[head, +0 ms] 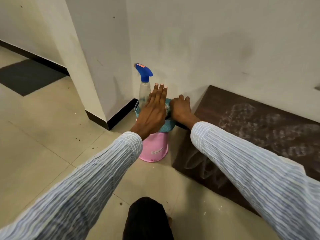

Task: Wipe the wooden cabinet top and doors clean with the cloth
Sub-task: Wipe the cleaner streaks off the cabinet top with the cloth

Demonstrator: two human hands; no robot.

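Observation:
The dark wooden cabinet top [259, 129] lies low at the right against the wall, smeared with white dusty marks. My left hand [152, 111] hovers flat with fingers straight over a teal basket [164, 128], just in front of a clear spray bottle [144, 90] with a blue trigger head. My right hand [180, 108] reaches down into the basket with its fingers curled; what it touches is hidden. No cloth shows clearly; something dark sits at the basket's rim under my right hand.
The teal basket rests on an upturned pink bucket [154, 148] standing in the corner between a white pillar [97, 66] and the wall. A dark mat [27, 77] lies on the tiled floor at left. My knee [147, 219] shows at the bottom.

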